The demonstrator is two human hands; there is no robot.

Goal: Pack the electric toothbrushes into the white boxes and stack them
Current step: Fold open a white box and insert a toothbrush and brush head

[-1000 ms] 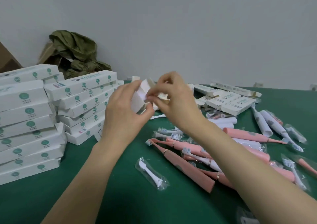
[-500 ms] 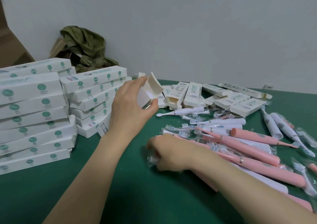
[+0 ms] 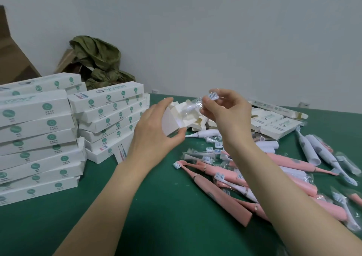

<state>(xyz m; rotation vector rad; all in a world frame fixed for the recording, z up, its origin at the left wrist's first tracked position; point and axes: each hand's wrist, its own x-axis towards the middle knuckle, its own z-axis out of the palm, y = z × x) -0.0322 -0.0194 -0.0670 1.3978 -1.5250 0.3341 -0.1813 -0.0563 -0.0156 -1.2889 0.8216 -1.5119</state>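
Left hand [image 3: 154,138] grips open white box [image 3: 172,122], right hand [image 3: 229,114] pinches wrapped brush head [image 3: 193,105] at its mouth; 2 stacks of packed boxes [image 3: 109,116] left of that box look done, many loose toothbrushes [image 3: 219,195] and empty boxes [image 3: 278,126] right of it remain unpacked.

Closed white boxes [image 3: 109,107]: two stacks, tiers not surely countable. One open box [image 3: 170,122], one wrapped brush head [image 3: 212,95]. Pink toothbrushes [image 3: 215,193] at least five, white toothbrushes [image 3: 311,150] at least three; pile overlaps.
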